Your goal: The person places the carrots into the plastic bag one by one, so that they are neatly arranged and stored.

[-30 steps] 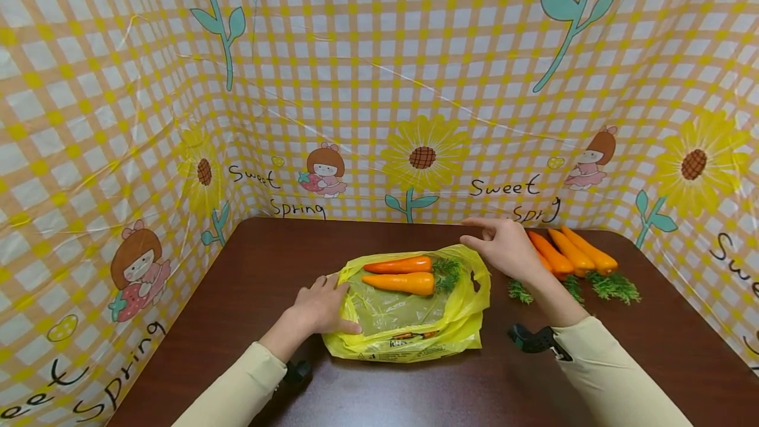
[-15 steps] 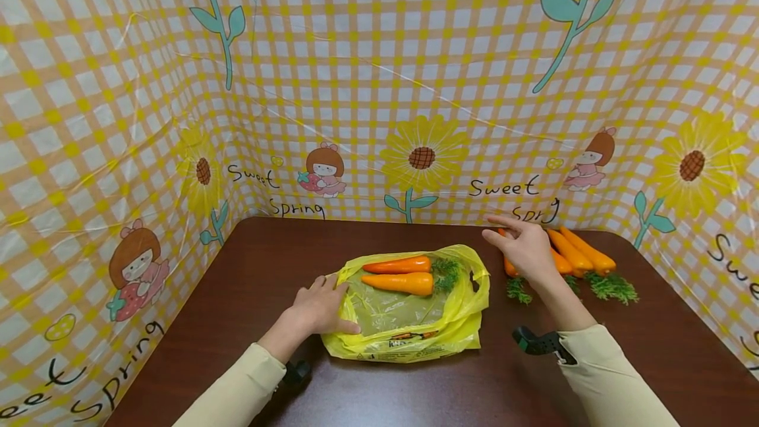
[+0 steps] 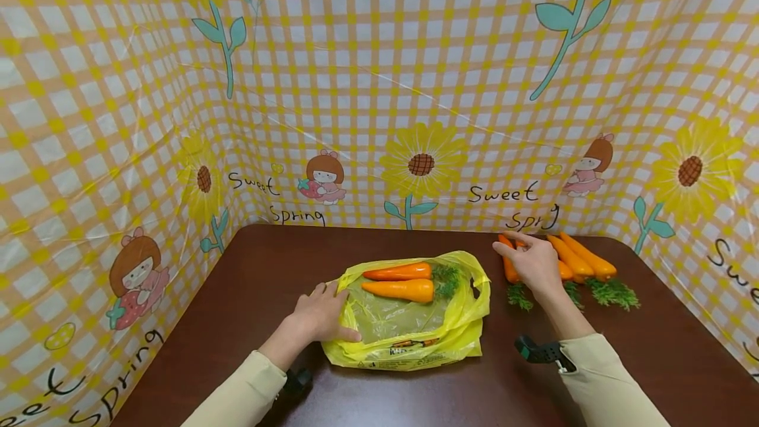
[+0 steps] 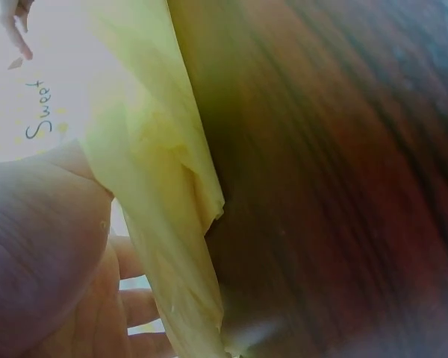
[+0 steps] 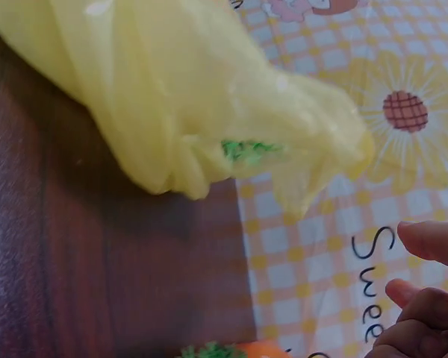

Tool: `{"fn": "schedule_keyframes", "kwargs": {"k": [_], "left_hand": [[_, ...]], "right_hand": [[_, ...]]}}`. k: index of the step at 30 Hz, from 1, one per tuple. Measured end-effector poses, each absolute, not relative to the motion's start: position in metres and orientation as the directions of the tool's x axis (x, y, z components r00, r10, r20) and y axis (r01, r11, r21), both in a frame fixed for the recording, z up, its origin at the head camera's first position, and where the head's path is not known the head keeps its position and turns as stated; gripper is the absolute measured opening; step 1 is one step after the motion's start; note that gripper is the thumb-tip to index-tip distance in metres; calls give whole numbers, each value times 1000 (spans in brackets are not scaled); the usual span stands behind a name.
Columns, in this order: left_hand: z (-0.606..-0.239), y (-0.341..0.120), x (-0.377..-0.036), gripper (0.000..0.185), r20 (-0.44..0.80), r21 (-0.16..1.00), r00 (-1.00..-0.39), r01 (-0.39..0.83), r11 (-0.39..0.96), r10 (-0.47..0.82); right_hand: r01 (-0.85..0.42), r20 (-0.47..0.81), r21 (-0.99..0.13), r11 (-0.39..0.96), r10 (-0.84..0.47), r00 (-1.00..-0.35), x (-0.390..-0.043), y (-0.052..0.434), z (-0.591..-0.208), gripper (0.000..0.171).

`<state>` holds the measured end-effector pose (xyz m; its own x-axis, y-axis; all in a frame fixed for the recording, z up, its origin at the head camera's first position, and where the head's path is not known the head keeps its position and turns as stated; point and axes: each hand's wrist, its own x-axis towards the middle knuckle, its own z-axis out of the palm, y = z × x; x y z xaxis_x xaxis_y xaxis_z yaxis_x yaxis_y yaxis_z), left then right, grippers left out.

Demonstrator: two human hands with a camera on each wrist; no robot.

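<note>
From the head view, my right hand has dropped from above the bag's edge onto the loose carrots at right of centre, fingers relaxed on the leftmost carrot, not yet clamped. My left hand stays flat on the yellow bag mid-worktop, two carrots inside. Left wrist: my palm against the plastic. Right wrist: curled fingertips at lower right, the bag beyond.

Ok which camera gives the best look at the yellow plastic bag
The head view: it shows the whole yellow plastic bag lying open on the table with two carrots inside. The left wrist view shows only one blurred edge of it, and the right wrist view only its bunched end, close up.
</note>
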<state>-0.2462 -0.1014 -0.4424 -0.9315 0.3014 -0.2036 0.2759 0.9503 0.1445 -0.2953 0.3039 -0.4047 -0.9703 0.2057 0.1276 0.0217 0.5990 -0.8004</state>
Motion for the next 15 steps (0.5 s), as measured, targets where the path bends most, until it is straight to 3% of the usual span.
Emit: {"fn": "schedule_keyframes", "kwargs": {"k": [10, 15], "left_hand": [[-446, -101, -246, 99, -208, 135, -932, 272, 953, 296], [-445, -101, -246, 98, -199, 128, -933, 278, 952, 299]], "right_hand": [[172, 50, -760, 627, 320, -946, -305, 313, -422, 78], [206, 39, -736, 644, 345, -938, -310, 318, -423, 74]]}}
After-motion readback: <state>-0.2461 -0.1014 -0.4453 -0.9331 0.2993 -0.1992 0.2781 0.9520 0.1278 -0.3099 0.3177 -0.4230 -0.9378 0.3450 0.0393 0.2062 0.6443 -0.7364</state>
